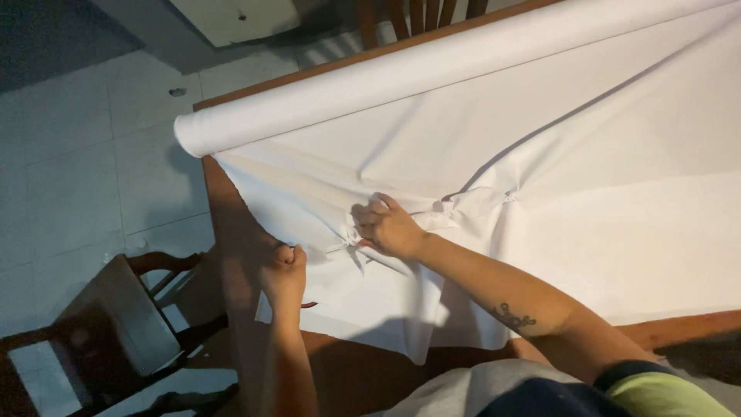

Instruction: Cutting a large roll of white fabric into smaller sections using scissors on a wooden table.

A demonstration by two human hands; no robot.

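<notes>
A: What takes up most of the view?
B: A white fabric sheet (587, 177), unrolled across a wooden surface (231, 224). Its bare brown edge shows just left of the sheet and again below it.

A: And the rest of the cloth?
B: It is wound on a fabric roll (370, 77) lying along the sheet's far edge, touching it; the roll's end sticks out past the surface's corner.

A: Anything off the sheet?
B: A dark wooden chair (108, 324) stands on the pale tiled floor (77, 154), well left of the sheet and below it. Chair slats show beyond the roll.

A: The hands?
B: The right hand (388, 228) rests on the sheet near its left edge, fingers curled shut around a bunched fold that wrinkles out to the right. The left hand (283, 272) is at the sheet's lower left corner, closed into a fist pinching the fabric's edge.
</notes>
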